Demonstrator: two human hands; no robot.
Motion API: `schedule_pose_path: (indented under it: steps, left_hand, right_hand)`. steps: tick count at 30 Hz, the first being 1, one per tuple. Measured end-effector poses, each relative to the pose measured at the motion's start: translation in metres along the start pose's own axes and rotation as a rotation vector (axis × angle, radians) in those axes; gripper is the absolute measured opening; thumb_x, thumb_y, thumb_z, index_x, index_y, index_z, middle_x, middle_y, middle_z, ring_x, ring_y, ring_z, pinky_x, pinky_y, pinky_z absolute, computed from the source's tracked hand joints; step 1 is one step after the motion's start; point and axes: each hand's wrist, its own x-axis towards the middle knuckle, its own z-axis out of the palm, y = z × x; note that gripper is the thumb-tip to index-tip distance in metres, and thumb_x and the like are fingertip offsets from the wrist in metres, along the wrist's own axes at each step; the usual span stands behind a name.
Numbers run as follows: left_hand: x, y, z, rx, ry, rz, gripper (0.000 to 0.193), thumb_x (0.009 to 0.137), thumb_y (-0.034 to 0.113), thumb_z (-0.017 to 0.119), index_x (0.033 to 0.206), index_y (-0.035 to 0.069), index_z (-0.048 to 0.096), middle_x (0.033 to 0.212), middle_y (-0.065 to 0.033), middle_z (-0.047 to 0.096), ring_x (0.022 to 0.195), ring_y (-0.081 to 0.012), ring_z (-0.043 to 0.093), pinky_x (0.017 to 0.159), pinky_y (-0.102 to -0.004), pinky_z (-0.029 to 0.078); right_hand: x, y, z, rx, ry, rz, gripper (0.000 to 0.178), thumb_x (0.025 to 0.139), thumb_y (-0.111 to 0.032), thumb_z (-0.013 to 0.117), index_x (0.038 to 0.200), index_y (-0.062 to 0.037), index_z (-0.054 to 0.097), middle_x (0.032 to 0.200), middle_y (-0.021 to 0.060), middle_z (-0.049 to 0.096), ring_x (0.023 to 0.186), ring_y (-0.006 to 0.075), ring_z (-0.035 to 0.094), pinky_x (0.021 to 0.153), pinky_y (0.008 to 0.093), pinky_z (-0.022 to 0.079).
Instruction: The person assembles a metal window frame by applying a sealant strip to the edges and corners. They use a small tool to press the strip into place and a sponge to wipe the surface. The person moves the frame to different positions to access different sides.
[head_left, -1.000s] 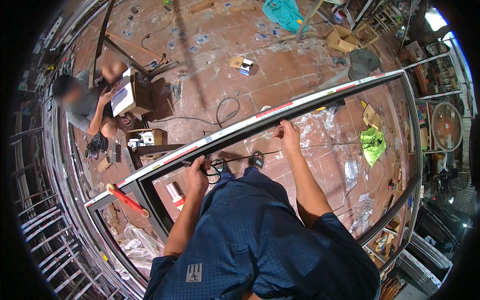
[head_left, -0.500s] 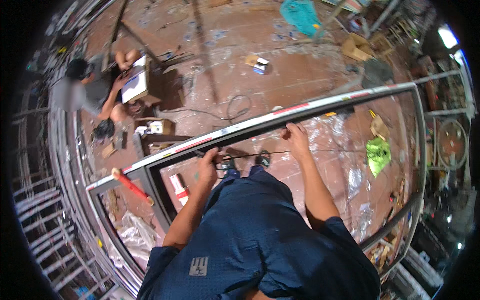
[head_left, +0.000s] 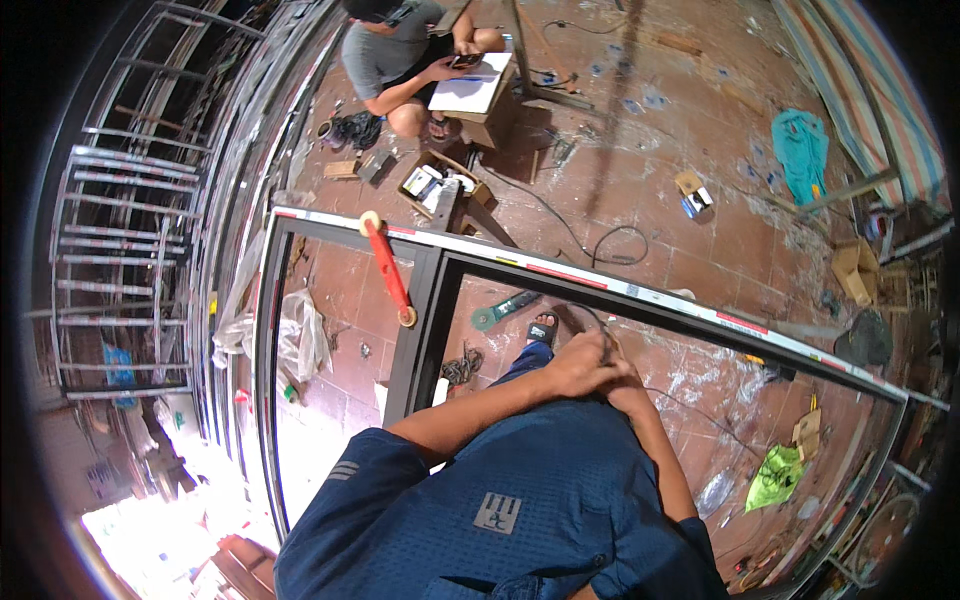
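Note:
My two hands meet in front of my chest, inside the opening of a large dark metal frame (head_left: 437,300). My left hand (head_left: 580,366) lies over the right, its fingers curled and pinched together. Under it, my right hand (head_left: 627,394) is closed and partly hidden. A thin black strip (head_left: 598,316) arches up from the fingers toward the frame's far bar; a slim dark line also trails off to the right. Which fingers grip the strip is partly covered. White-and-red tape runs along the top of the far bar. Neither hand touches the frame.
A red bar with round pale ends (head_left: 388,268) lies across the frame's left part. On the floor are a green angle grinder (head_left: 497,313), an open box (head_left: 440,185) and a lime-green bag (head_left: 775,477). A person (head_left: 400,70) sits beyond. Metal frames (head_left: 125,260) stand left.
My hands were apart near the far bar; now they have come together closer to my body. My view has turned left, and the grinder on the floor shows.

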Motion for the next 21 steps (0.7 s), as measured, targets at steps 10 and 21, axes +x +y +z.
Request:
schedule_pose_path:
  steps: [10, 21]
  left_hand:
    - [-0.033, 0.097, -0.073, 0.289, -0.054, -0.056, 0.049, 0.091, 0.046, 0.076, 0.114, 0.003, 0.072, 0.104, -0.0251, 0.071, 0.101, -0.0441, 0.07, 0.086, -0.048, 0.056]
    - [-0.109, 0.024, -0.286, 0.505, 0.832, -0.55, 0.053, 0.092, 0.02, 0.079, 0.136, 0.001, 0.056, 0.087, -0.0093, 0.064, 0.072, -0.0196, 0.062, 0.067, -0.0355, 0.052]
  right_hand:
    - [-0.046, 0.025, -0.017, 0.249, -0.032, 0.297, 0.025, 0.09, -0.017, 0.073, 0.109, -0.0018, 0.075, 0.108, 0.0149, 0.074, 0.101, 0.0303, 0.071, 0.087, 0.0403, 0.055]
    - [-0.127, 0.075, -0.029, 0.341, 0.591, 0.704, 0.032, 0.099, -0.03, 0.071, 0.093, 0.0008, 0.073, 0.079, 0.0072, 0.071, 0.071, 0.0145, 0.064, 0.066, 0.0321, 0.049]
